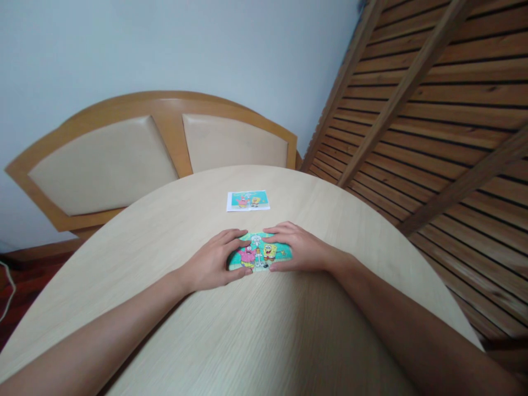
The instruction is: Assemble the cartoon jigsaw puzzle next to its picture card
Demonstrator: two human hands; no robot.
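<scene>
A small jigsaw puzzle [259, 257] lies flat on the round table in front of me. It shows a pink starfish, a pale tall figure and a yellow sponge character on a turquoise ground. My left hand [216, 257] is curved round its left end, thumb at the near edge and fingers at the far edge. From the right, my right hand [304, 248] clasps the other end in the same way. The palms and fingers cover both ends of the puzzle. Beyond the hands rests a white sheet [249, 201] printed with a similar cartoon picture.
The pale wood-grain table [247, 335] has a curved far edge. Behind it stands a wooden headboard [165, 107] with cream padded panels against a light wall [173, 44]. A slatted wooden panel [437, 115] slants along the right. A white cable [9, 286] hangs at far left.
</scene>
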